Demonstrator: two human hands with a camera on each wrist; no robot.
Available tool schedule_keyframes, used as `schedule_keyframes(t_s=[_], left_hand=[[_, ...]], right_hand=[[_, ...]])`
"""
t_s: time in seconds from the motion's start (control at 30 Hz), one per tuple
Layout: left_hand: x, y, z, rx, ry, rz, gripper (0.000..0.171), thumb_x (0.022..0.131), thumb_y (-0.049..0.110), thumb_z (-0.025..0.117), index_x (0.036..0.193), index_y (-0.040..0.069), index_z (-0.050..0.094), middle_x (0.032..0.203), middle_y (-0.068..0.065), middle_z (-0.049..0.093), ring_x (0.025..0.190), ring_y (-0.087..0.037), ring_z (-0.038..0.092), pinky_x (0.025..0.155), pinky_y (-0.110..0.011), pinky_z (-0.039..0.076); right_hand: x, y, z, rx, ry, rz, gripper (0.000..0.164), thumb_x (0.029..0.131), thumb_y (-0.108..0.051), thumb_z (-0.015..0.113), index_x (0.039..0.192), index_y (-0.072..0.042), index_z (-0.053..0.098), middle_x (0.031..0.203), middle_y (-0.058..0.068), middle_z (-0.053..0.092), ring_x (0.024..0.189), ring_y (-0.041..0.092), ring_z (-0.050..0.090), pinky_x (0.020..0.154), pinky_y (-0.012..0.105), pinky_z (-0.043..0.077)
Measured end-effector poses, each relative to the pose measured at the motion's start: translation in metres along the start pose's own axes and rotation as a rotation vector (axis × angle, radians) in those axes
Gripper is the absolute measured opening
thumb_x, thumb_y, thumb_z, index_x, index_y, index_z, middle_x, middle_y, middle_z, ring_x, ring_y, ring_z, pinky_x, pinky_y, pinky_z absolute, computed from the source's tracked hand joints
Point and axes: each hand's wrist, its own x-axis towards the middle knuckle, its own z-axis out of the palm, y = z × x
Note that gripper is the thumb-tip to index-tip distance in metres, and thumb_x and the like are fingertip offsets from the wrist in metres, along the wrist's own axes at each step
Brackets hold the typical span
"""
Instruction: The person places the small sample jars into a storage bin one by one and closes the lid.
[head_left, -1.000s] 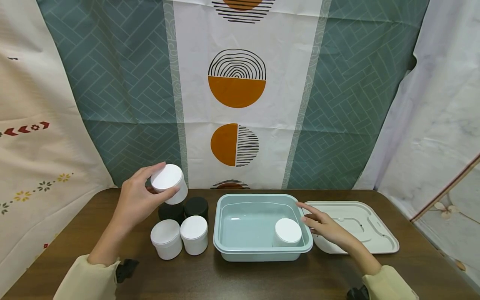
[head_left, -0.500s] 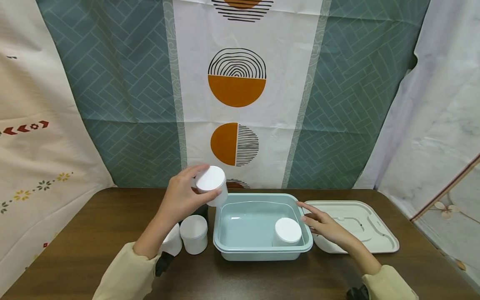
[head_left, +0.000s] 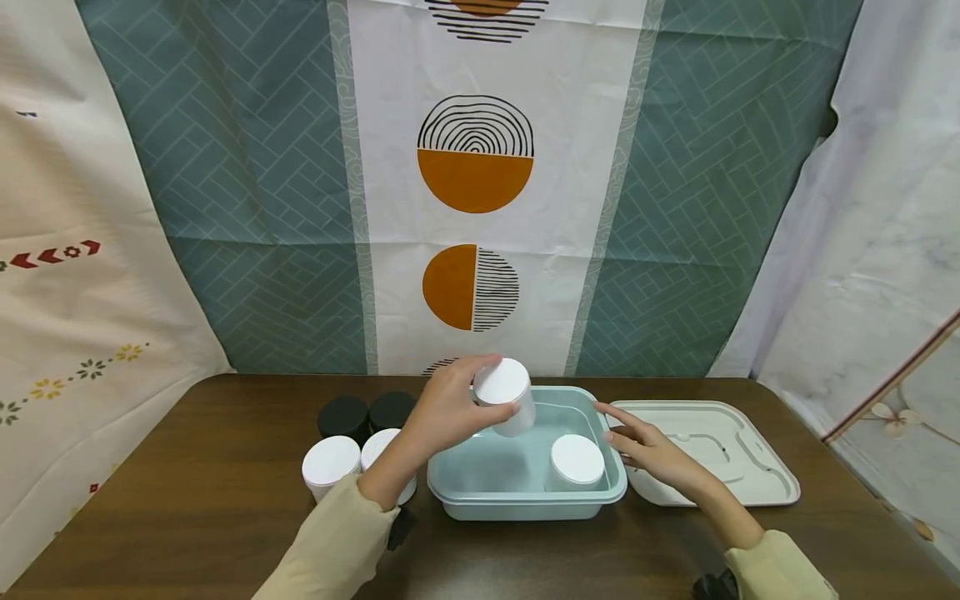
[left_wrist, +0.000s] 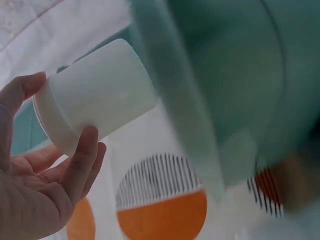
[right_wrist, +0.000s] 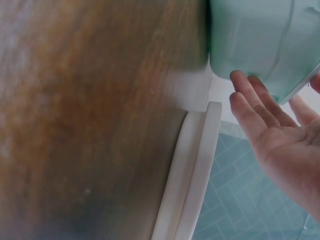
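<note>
My left hand [head_left: 450,408] grips a white lidded jar [head_left: 504,392] around its lid, above the back of a pale blue plastic bin [head_left: 517,500]. In the left wrist view, thumb and fingers pinch the lid end of the jar [left_wrist: 100,90], near the bin's side [left_wrist: 180,100]. A second white jar [head_left: 576,462] stands upright inside the bin at the right. My right hand [head_left: 648,450] touches the bin's right rim with fairly straight fingers. In the right wrist view, that hand [right_wrist: 280,135] has its fingertips at the bin's outer wall [right_wrist: 250,40].
Left of the bin stand two white jars, one of them [head_left: 330,462] beside my left forearm and the other [head_left: 378,446] partly behind it. Two black-lidded jars [head_left: 343,418] stand behind them. A white lid [head_left: 720,450] lies on the brown table [head_left: 187,492] at right.
My left hand has carried the white jar rightward from above the jar group, then lowered it slightly over the bin. The right hand has stayed at the bin's rim.
</note>
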Motion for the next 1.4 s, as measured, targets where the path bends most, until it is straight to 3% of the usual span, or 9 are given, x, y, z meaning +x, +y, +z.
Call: schedule_keyframes(t_s=[0.23, 0.47, 0.63, 0.83, 1.27, 1.4], left_hand=[[0.012, 0.005, 0.029, -0.003, -0.103, -0.008, 0.055, 0.073, 0.028, 0.074, 0.121, 0.007, 0.057, 0.118, -0.007, 0.059, 0.100, -0.022, 0.055, 0.078, -0.035, 0.049], [0.022, 0.004, 0.047, 0.008, -0.131, -0.023, 0.055, 0.073, 0.026, 0.074, 0.121, 0.005, 0.057, 0.119, -0.009, 0.059, 0.105, -0.025, 0.053, 0.084, -0.038, 0.046], [0.026, -0.001, 0.058, 0.060, -0.185, -0.056, 0.059, 0.073, 0.025, 0.076, 0.123, 0.002, 0.055, 0.120, -0.011, 0.058, 0.107, -0.026, 0.052, 0.089, -0.040, 0.044], [0.026, -0.006, 0.072, 0.145, -0.242, -0.050, 0.061, 0.072, 0.025, 0.077, 0.123, 0.000, 0.054, 0.117, -0.011, 0.059, 0.104, -0.025, 0.054, 0.087, -0.036, 0.044], [0.025, -0.009, 0.080, 0.145, -0.320, -0.130, 0.053, 0.077, 0.021, 0.072, 0.120, -0.005, 0.054, 0.117, -0.015, 0.059, 0.107, -0.026, 0.054, 0.090, -0.037, 0.044], [0.023, -0.013, 0.079, 0.096, -0.330, -0.176, 0.049, 0.073, 0.018, 0.076, 0.113, -0.004, 0.058, 0.106, -0.014, 0.063, 0.096, -0.025, 0.058, 0.084, -0.037, 0.046]], right_hand=[[0.001, 0.000, 0.000, -0.005, 0.001, 0.002, 0.057, 0.097, -0.023, 0.044, 0.145, -0.004, 0.020, 0.132, 0.033, 0.038, 0.117, 0.039, 0.044, 0.088, 0.048, 0.044], [0.001, 0.001, 0.000, -0.004, 0.001, 0.006, 0.057, 0.097, -0.024, 0.044, 0.144, -0.004, 0.020, 0.135, 0.034, 0.033, 0.120, 0.043, 0.041, 0.088, 0.049, 0.044], [0.001, 0.001, -0.001, -0.004, 0.002, 0.007, 0.057, 0.097, -0.023, 0.044, 0.144, -0.004, 0.020, 0.135, 0.034, 0.034, 0.120, 0.042, 0.040, 0.089, 0.050, 0.043], [0.001, 0.003, -0.001, 0.005, 0.014, 0.028, 0.057, 0.096, -0.025, 0.045, 0.145, -0.006, 0.020, 0.133, 0.031, 0.038, 0.120, 0.040, 0.042, 0.090, 0.049, 0.042], [0.001, 0.002, -0.001, 0.009, 0.008, 0.012, 0.057, 0.096, -0.024, 0.045, 0.145, -0.006, 0.021, 0.133, 0.031, 0.038, 0.120, 0.040, 0.042, 0.090, 0.049, 0.042], [0.001, 0.003, -0.001, 0.003, 0.004, 0.001, 0.057, 0.096, -0.024, 0.045, 0.145, -0.005, 0.020, 0.134, 0.034, 0.034, 0.121, 0.042, 0.040, 0.090, 0.049, 0.042]])
